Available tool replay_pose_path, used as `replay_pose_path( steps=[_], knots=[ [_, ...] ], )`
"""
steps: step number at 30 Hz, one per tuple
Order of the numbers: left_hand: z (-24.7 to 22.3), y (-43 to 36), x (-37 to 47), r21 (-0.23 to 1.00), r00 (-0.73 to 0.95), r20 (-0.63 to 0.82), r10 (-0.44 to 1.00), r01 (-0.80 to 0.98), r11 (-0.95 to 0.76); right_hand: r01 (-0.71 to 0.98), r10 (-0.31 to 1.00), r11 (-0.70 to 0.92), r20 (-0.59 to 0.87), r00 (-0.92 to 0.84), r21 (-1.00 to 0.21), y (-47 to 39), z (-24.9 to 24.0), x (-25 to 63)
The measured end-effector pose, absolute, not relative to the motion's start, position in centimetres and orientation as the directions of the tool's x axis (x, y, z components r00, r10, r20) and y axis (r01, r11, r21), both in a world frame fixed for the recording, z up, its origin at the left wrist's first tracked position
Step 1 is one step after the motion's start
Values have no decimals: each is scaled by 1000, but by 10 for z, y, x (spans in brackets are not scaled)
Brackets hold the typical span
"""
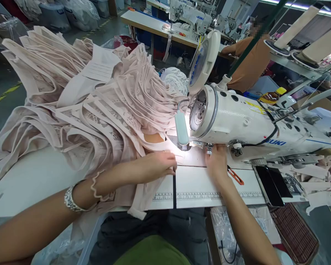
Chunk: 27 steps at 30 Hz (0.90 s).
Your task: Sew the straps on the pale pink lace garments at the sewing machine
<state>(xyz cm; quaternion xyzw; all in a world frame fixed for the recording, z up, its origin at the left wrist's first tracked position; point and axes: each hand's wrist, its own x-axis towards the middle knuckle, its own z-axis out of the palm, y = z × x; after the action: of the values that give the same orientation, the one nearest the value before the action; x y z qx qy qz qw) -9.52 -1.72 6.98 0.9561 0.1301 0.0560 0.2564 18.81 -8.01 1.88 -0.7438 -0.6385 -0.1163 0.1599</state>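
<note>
My left hand is left of the needle area, its fingers curled and closed on the edge of a pale pink fabric piece. That piece trails over the table's front edge. My right hand reaches beneath the head of a white sewing machine, where its fingers are hidden and blurred. Pink fabric lies flat under the lit needle area between my hands. A large heap of pale pink garment pieces with lace panels covers the left side of the table.
An orange-handled tool and a black phone lie right of my right hand. A printed ruler runs along the table's front. Fabric scraps lie far right. A person in a brown top sits beyond, near another machine.
</note>
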Motion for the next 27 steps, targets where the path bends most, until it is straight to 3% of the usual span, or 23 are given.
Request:
replay_pose_path(
  steps=[2,4,6,9,12,15,18,22,24,27],
  knots=[
    [51,-17,-90,257,930,118,349,311,-915,981,905,-182,377,196,-73,-78,22,201],
    [39,-18,-86,43,904,137,404,402,-915,978,915,-162,350,200,-133,-81,25,202],
    [36,-19,-81,-112,884,133,448,463,-879,951,945,-129,257,204,-282,-86,27,193],
    [43,-13,-73,-236,903,119,413,430,-872,851,982,-155,16,188,-503,-92,26,170],
    [44,-1,-70,-240,924,166,345,378,-894,832,983,-155,0,183,-532,-91,24,154],
    [33,9,-75,-148,902,248,354,396,-906,883,982,69,186,22,-464,-89,22,146],
    [18,15,-84,16,870,322,374,390,-921,913,951,246,265,-161,-326,-88,18,143],
    [6,26,-90,233,786,400,472,410,-882,973,949,99,315,-29,-208,-91,8,146],
    [5,25,-88,179,789,437,432,395,-901,980,937,14,345,56,-196,-93,3,151],
    [7,6,-76,48,846,423,324,336,-941,982,936,10,348,57,-190,-92,0,158]
  ],
)
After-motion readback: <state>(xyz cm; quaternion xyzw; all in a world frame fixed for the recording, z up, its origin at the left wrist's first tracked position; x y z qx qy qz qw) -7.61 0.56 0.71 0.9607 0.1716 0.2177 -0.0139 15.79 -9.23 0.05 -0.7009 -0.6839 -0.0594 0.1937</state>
